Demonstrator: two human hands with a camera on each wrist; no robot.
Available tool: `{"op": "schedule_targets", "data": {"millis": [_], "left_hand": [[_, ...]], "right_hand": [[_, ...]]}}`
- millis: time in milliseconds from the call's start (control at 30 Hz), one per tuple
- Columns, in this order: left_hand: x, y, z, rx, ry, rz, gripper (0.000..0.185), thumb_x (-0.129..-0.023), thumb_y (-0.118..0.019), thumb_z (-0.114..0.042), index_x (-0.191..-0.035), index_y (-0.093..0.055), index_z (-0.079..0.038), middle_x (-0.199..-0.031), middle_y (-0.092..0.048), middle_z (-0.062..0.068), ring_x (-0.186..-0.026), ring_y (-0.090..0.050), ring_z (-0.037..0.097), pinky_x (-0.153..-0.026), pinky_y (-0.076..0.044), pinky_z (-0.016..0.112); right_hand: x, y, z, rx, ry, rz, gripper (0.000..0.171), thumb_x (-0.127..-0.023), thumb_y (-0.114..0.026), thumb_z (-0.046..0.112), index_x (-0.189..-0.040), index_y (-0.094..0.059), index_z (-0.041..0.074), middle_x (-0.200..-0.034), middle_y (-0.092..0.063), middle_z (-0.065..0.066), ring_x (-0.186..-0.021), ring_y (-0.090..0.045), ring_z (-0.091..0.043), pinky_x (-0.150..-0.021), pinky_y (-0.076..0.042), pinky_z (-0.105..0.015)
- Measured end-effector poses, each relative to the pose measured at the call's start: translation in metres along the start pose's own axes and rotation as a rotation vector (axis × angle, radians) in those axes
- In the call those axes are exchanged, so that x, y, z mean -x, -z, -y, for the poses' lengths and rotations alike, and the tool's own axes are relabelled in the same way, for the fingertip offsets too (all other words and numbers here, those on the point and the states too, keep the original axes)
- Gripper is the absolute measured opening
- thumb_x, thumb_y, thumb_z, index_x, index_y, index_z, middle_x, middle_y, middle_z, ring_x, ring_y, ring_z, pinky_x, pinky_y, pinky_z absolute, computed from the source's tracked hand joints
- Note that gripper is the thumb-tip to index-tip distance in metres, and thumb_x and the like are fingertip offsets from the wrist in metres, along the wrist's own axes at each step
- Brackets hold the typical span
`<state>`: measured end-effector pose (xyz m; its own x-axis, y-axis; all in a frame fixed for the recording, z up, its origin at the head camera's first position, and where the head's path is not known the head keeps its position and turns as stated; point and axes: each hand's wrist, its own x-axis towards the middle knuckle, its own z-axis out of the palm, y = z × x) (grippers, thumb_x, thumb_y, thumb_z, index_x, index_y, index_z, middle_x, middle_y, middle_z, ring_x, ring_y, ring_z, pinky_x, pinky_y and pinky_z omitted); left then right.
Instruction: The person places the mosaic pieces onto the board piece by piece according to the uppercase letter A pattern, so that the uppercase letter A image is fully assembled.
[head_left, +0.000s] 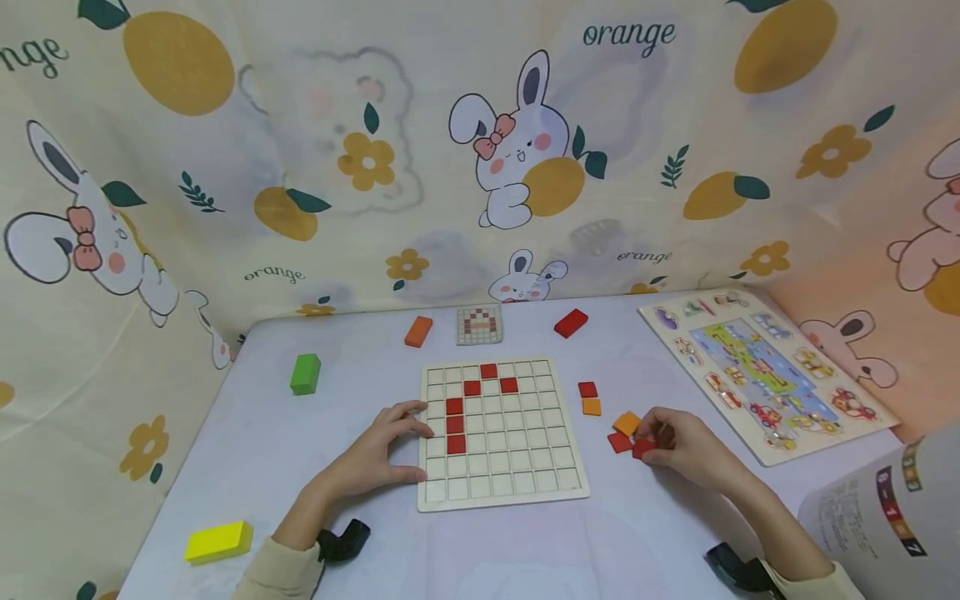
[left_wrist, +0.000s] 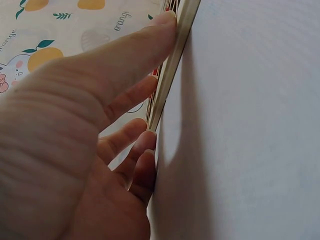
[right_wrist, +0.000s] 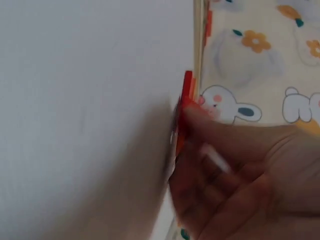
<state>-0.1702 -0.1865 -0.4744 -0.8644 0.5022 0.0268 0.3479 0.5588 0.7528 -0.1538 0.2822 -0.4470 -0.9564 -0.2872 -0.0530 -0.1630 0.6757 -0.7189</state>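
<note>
A cream grid board (head_left: 517, 492) lies flat on the white table. Several red square tiles (head_left: 455, 424) sit in its cells, forming a stepped line on the upper left. My left hand (head_left: 375, 454) rests at the board's left edge, its spread fingertips and thumb touching the rim; in the left wrist view the fingertips (left_wrist: 162, 20) meet that edge. Right of the board, my right hand (head_left: 686, 446) has curled fingers and pinches a red tile (head_left: 642, 449) low over the table. Beside it lie an orange tile (head_left: 627, 422) and another red tile (head_left: 619, 442).
A small pattern card (head_left: 479, 325) lies behind the board, between an orange block (head_left: 418, 332) and a red block (head_left: 572, 323). Green (head_left: 305, 374) and yellow (head_left: 218, 542) blocks stand left. A picture puzzle board (head_left: 765, 375) lies back right, a white printed cylinder (head_left: 885, 517) front right.
</note>
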Motion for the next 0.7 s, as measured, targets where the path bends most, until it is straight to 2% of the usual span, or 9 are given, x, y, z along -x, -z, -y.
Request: {"op": "schedule_targets", "data": {"millis": [233, 500, 700], "left_hand": [[0.0, 0.0, -0.001, 0.001, 0.017, 0.001, 0.047, -0.075, -0.088, -0.035, -0.116, -0.066, -0.025, -0.156, -0.036, 0.006, -0.146, -0.024, 0.034, -0.112, -0.027, 0.062], [-0.001, 0.0, 0.001, -0.005, 0.021, 0.009, 0.048, -0.074, -0.088, -0.035, -0.115, -0.066, -0.026, -0.156, -0.036, 0.005, -0.145, -0.026, 0.033, -0.113, -0.027, 0.06], [0.0, 0.001, 0.002, -0.009, 0.012, 0.009, 0.048, -0.074, -0.088, -0.036, -0.116, -0.066, -0.025, -0.156, -0.036, 0.004, -0.146, -0.025, 0.032, -0.113, -0.027, 0.059]], "right_hand": [[-0.021, 0.0, 0.02, -0.016, 0.106, 0.033, 0.019, -0.085, -0.069, -0.008, -0.1, -0.066, 0.004, -0.091, -0.062, -0.004, -0.075, -0.054, -0.019, -0.06, -0.049, -0.024], [-0.081, -0.024, 0.056, -0.032, 0.178, 0.119, 0.015, -0.088, -0.068, -0.006, -0.101, -0.069, 0.002, -0.086, -0.061, -0.003, -0.075, -0.054, -0.02, -0.061, -0.047, -0.027], [-0.119, -0.04, 0.071, -0.043, 0.175, 0.153, 0.014, -0.086, -0.069, -0.007, -0.096, -0.068, 0.003, -0.085, -0.063, -0.005, -0.078, -0.055, -0.02, -0.07, -0.048, -0.03]]}}
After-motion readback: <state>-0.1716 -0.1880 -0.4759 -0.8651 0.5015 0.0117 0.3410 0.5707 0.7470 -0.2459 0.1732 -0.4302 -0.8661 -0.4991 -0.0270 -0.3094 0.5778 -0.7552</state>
